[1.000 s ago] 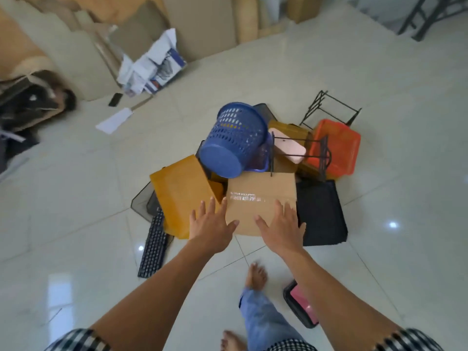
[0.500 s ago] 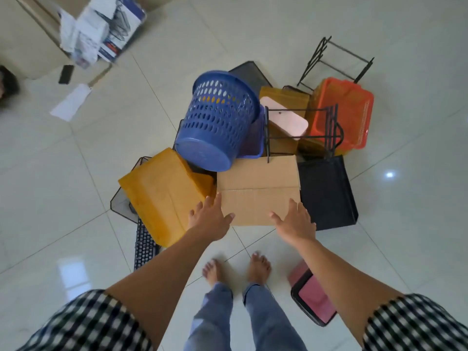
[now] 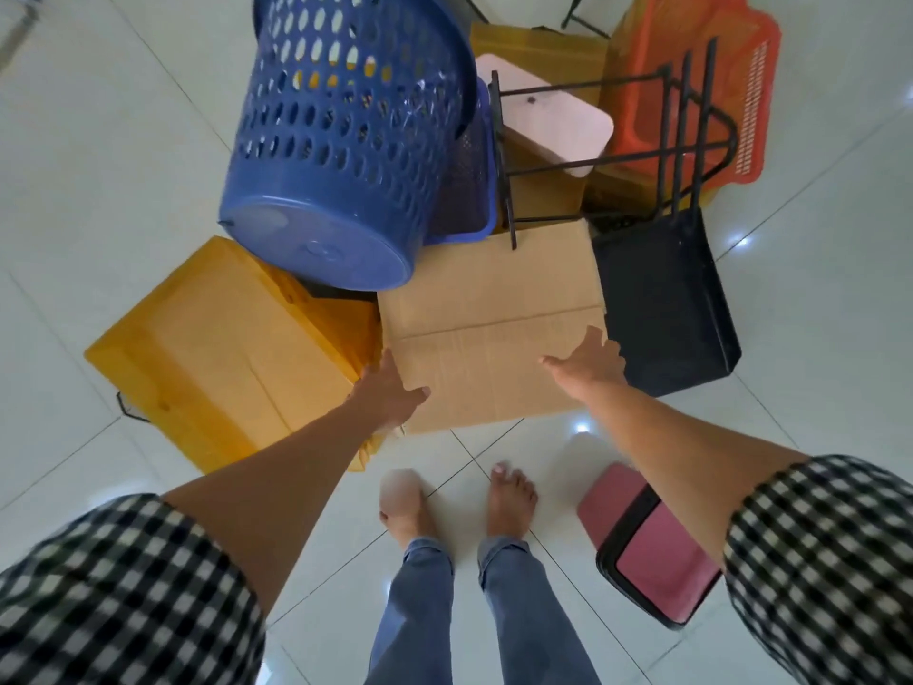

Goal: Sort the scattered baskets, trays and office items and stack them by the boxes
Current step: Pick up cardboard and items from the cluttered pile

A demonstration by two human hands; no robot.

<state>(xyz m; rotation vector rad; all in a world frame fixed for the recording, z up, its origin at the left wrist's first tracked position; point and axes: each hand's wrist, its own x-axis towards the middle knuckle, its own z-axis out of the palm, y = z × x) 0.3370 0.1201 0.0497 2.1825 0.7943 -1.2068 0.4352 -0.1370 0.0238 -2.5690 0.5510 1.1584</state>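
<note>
Baskets (image 3: 346,140) and trays (image 3: 691,81) remain one unsorted heap at frame top; your left hand (image 3: 388,395) and right hand (image 3: 590,360), both spread open, press the cardboard box (image 3: 494,333).

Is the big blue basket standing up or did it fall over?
Tipped over. The blue basket lies on its side on the pile, its round flat bottom facing the camera and its open rim pointing away.

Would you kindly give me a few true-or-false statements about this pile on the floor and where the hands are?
1. The round blue perforated plastic basket lies on its side. True.
2. Both hands rest on the flat brown cardboard box. True: left hand at its left edge, right hand at its right.
3. The orange plastic tray sits beside the person's feet. False: it lies at the pile's far side.
4. The right hand holds the pink bin lid. False: it lies untouched on the floor.
</note>
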